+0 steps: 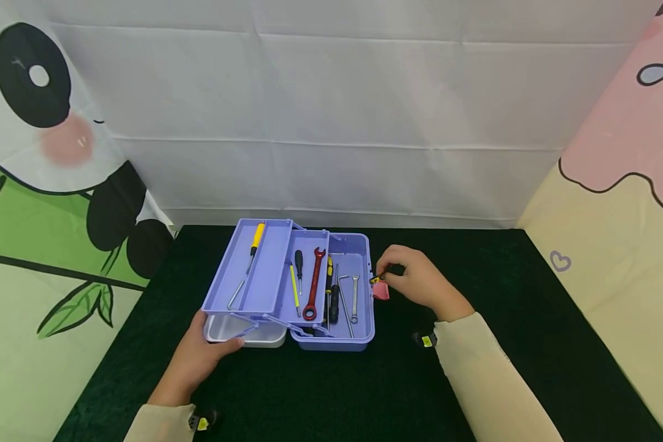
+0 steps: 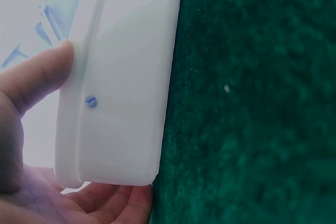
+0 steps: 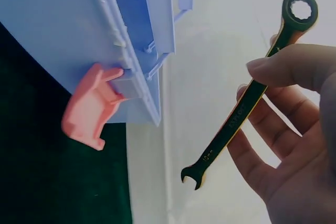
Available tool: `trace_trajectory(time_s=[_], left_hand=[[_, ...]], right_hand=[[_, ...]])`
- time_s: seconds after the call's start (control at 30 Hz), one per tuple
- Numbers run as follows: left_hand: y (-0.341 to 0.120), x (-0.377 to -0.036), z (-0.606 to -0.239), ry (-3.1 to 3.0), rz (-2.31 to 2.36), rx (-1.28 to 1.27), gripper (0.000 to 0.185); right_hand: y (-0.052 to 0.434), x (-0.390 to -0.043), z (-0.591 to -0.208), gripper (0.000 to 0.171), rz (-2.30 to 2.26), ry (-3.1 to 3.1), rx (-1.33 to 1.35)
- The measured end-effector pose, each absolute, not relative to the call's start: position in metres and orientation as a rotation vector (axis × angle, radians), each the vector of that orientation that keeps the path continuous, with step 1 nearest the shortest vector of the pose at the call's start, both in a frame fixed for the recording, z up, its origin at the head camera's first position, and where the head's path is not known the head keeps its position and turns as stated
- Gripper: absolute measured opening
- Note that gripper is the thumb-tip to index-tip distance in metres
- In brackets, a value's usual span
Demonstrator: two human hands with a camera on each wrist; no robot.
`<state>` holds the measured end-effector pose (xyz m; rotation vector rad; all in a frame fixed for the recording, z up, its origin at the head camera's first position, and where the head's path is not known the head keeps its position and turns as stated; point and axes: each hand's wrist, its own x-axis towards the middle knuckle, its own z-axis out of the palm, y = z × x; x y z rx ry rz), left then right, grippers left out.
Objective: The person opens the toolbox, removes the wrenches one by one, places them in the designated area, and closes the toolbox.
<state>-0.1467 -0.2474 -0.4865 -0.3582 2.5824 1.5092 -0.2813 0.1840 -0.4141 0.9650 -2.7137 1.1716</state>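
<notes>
My left hand point(image 1: 196, 353) grips the white lid point(image 2: 126, 87) of an opened lavender toolbox point(image 1: 331, 345), thumb on its rim and fingers beneath. Beyond the toolbox's right side, my right hand point(image 1: 414, 277) pinches a dark combination wrench point(image 3: 236, 116) between thumb and fingers. In the right wrist view its ring end points up and its open jaw down. A pink latch point(image 3: 86, 111) hangs from the toolbox wall near that hand. The bottom compartment holds a silver wrench point(image 1: 355, 298), a hex key point(image 1: 345, 310) and screwdrivers, one with a black handle point(image 1: 334, 306).
The middle tray point(image 1: 284, 301) carries a red wrench point(image 1: 312, 288), a small black screwdriver point(image 1: 299, 259) and a thin yellow tool point(image 1: 294, 288). A yellow-handled screwdriver point(image 1: 258, 236) and another hex key point(image 1: 235, 294) lie in the left tray point(image 1: 272, 258). Dark green cloth point(image 1: 331, 399) covers the table.
</notes>
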Motion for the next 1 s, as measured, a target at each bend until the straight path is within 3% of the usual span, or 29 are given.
trace_trajectory(time_s=[0.43, 1.0], left_hand=[[-0.246, -0.146, -0.488, 2.581, 1.534, -0.364, 0.122], [-0.247, -0.147, -0.490, 2.576, 1.532, -0.365, 0.124]], right_hand=[[0.213, -0.267, -0.455, 0.008, 1.591, -2.648, 0.570], [0.215, -0.276, -0.475, 0.020, 1.991, -2.525, 0.226]])
